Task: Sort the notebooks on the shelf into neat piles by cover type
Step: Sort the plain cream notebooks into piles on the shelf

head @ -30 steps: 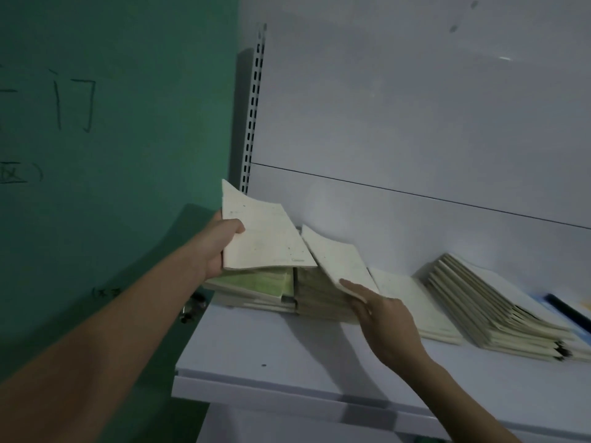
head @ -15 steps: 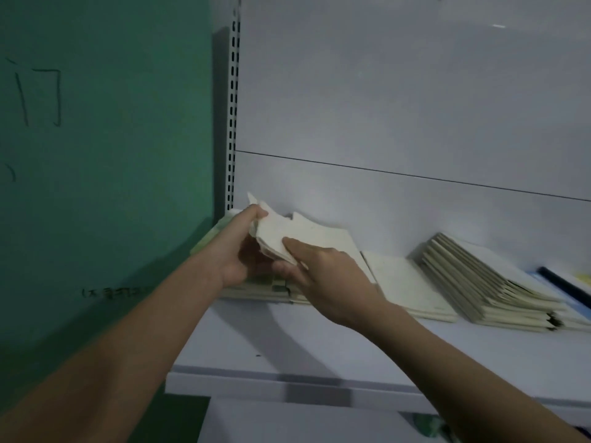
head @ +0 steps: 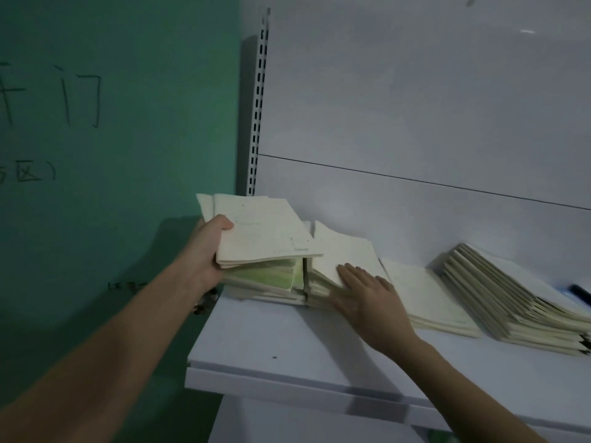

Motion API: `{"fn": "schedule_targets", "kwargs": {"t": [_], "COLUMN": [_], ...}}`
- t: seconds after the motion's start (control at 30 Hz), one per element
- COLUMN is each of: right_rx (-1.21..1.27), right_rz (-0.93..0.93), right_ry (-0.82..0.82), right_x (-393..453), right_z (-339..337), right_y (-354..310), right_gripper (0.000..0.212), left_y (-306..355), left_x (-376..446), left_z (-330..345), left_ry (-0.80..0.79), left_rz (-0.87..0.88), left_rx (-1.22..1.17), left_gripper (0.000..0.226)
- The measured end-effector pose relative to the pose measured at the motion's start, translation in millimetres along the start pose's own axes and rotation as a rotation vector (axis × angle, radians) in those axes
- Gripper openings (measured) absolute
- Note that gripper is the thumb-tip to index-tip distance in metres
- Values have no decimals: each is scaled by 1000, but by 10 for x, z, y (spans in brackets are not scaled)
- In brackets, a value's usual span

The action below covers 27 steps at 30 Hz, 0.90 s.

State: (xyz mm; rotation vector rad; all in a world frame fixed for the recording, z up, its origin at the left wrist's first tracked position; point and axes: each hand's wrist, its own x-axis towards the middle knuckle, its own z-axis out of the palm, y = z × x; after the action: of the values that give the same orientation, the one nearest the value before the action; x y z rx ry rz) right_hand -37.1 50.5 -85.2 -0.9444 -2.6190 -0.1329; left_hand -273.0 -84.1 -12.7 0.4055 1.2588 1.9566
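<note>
Now apart again: left hand grips several cream notebooks, lifted over the leftmost pile; right hand lies flat, fingers straight, on the neighbouring pile. White shelf, green wall left. Far-right stack cut off; cover print unreadable.
</note>
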Motion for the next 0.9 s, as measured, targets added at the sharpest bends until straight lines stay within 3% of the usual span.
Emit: {"fn": "schedule_targets", "kwargs": {"t": [0.07,0.2,0.3,0.4,0.47,0.53,0.63,0.7,0.8,0.9], "right_rx": [13,262,498,471,298,171,286,466,607,1051], "right_rz": [-30,111,195,50,-114,-227,-210,-134,146,423], "right_ry": [159,270,427,496,408,237,6,-61,0,-119], "right_x": [-79,-20,116,113,39,-39,-135,-195,-238,-203], "right_z": [-26,-293,-570,-740,-808,-804,-794,-792,-815,-906], "right_y": [31,120,68,-85,-192,-225,-62,120,456,812], "right_gripper": [40,21,24,17,24,33,48,54,57,34], "left_y": [-31,-57,-93,-159,-197,-237,-380,-498,-633,-781], "left_x": [-4,-46,-114,-139,-158,-158,-108,-71,-88,-118], "left_z": [-68,-9,149,360,516,651,793,891,1155,1509], "left_ry": [12,-14,-54,-88,-151,-225,-247,-212,-213,-208], "left_rz": [-5,4,-5,6,2,-31,-18,-7,-24,-34], "left_rx": [9,40,67,105,103,104,150,150,77,84], "left_gripper": [40,35,37,38,35,45,57,55,51,48]}}
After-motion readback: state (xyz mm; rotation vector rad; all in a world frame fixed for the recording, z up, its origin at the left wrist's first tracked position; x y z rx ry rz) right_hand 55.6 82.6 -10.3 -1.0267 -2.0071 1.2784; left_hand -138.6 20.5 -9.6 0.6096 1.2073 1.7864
